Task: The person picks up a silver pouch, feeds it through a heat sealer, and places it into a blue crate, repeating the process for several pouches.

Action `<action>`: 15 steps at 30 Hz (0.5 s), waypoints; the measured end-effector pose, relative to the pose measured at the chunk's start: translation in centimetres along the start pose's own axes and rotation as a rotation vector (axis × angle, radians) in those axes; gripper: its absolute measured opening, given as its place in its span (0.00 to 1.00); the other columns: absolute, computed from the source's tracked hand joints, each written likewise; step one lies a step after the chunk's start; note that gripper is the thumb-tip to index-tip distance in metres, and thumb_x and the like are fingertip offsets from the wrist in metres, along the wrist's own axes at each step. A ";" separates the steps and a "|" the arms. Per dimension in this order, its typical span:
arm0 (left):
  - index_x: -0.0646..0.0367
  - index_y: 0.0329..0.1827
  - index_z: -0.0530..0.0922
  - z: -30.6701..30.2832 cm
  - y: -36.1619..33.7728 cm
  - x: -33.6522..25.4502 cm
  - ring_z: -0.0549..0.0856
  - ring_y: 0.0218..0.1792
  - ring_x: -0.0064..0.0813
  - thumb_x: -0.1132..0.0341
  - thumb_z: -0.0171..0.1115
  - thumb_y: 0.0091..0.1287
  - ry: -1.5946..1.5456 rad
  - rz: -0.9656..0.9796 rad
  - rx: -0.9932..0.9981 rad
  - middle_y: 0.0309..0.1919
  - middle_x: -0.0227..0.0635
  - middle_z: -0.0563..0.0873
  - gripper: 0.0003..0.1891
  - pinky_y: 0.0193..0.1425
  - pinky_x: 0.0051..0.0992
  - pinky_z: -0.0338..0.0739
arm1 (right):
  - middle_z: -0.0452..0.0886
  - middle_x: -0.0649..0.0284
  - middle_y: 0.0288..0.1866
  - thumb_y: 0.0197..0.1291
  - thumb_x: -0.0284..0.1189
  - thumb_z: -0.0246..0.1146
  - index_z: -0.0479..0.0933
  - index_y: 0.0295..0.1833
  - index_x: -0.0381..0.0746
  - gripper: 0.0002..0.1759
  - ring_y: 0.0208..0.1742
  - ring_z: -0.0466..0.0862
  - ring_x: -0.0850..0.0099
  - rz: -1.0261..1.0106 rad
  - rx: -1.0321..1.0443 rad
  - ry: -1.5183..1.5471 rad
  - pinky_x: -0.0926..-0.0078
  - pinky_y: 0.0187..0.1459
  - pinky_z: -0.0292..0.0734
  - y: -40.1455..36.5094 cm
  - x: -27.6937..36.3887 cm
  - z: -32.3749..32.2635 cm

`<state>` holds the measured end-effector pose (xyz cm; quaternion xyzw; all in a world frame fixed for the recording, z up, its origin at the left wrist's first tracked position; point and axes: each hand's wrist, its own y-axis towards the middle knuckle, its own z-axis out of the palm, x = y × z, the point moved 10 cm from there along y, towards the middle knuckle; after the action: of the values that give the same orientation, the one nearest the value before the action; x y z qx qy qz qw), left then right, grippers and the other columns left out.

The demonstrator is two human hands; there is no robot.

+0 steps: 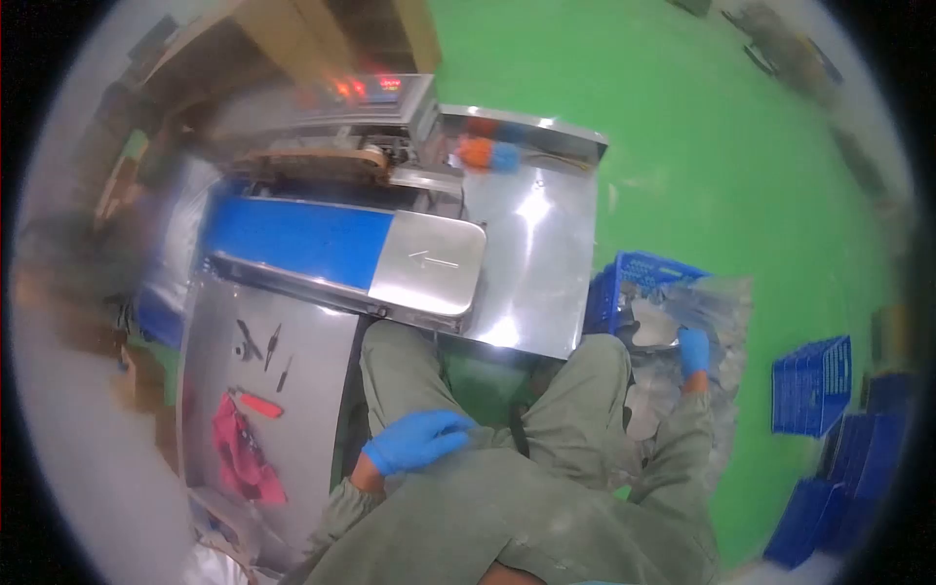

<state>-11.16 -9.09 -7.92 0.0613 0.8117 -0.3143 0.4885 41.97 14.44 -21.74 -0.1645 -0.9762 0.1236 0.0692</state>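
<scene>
At the far left a bare steel tray (312, 385) held a crumpled pink cloth (237, 450), a red-handled tool (260, 406) just beyond it, and a few slim dark tools (272, 347) lying apart from one another. Past the tray ran a blue belt (304, 239), with a machine (421, 107) behind it showing red lit digits, and at the belt's near end sat a metal end plate (429, 261) (marked with an arrow pointing left). The left hand (417, 444), in a blue glove, rested palm down across the lap, its fingers extended and loosely together. Farther right, a shiny steel table (551, 234) carried an orange-and-blue item (487, 154) near its back edge. Beside the right knee stood a blue crate (603, 300), with grey, sheet-like pieces (655, 395) heaped in and around it. The right hand (694, 349), also gloved in blue, was on that heap; whether its fingers gripped a piece, I could not tell. Beyond, a blue basket (811, 387) stood on the green floor (682, 185), near more blue crates (858, 458) at the far right.
</scene>
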 end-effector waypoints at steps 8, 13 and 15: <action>0.65 0.67 0.64 -3.5 9.8 -10.2 0.76 0.60 0.44 0.55 0.56 0.67 0.023 0.375 -0.206 0.61 0.51 0.73 0.30 0.64 0.33 0.69 | 0.77 0.63 0.34 0.53 0.26 0.60 0.77 0.39 0.38 0.07 0.34 0.77 0.68 -0.311 -0.100 1.135 0.71 0.36 0.74 -13.6 14.9 -22.5; 0.61 0.74 0.50 -6.8 14.7 -18.2 0.64 0.69 0.46 0.55 0.57 0.66 0.077 0.597 -0.527 0.70 0.49 0.61 0.38 0.71 0.34 0.58 | 0.78 0.56 0.40 0.48 0.16 0.57 0.76 0.41 0.36 0.13 0.44 0.78 0.60 -0.674 -0.636 0.415 0.66 0.46 0.74 -17.7 17.0 -29.0; 0.59 0.72 0.58 -8.8 14.6 -20.6 0.68 0.65 0.47 0.55 0.56 0.67 -0.010 0.728 -0.622 0.65 0.48 0.68 0.33 0.68 0.35 0.63 | 0.76 0.66 0.32 0.55 0.26 0.57 0.76 0.36 0.38 0.05 0.30 0.73 0.76 -0.737 -0.706 0.426 0.78 0.30 0.69 -16.1 17.8 -28.3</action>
<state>-1.29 11.82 5.46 0.1910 0.7908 0.1347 0.5657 25.34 11.90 11.38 0.1535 -0.9157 -0.2794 0.2446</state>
